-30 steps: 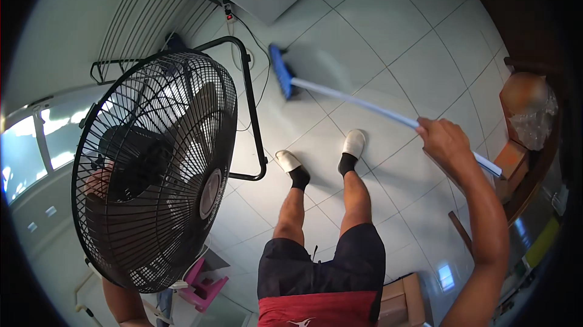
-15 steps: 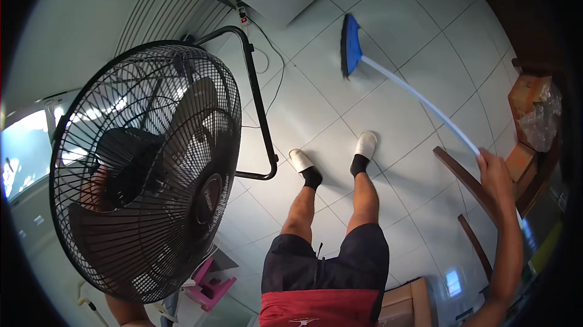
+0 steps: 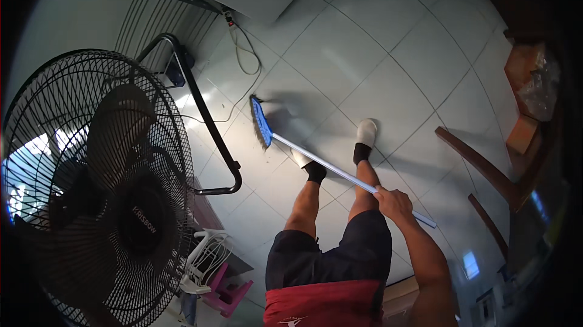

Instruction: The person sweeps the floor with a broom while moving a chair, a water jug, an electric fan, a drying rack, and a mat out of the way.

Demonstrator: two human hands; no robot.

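My right hand [image 3: 395,204] is closed round the pale handle [image 3: 346,175] of a broom, close to the handle's end. The broom's blue head with dark bristles [image 3: 261,123] is low over the tiles, left of my feet, beside the fan's tube stand. At the left stands a big black floor fan [image 3: 146,217] with a round wire cage and a bent tube stand [image 3: 209,120]. I cannot see my left hand; the fan covers much of that side.
A cable [image 3: 246,97] runs over the tiled floor from a power strip [image 3: 229,19] near a slatted rack [image 3: 170,8]. Brown wooden furniture legs [image 3: 480,160] and cardboard boxes [image 3: 523,132] are at the right. A pink stool [image 3: 226,290] stands below the fan.
The broom has swung left and nearer, from the far floor to beside the fan stand. My right hand came inward with it. The fan sits further left; my left hand, earlier behind its cage, no longer shows.
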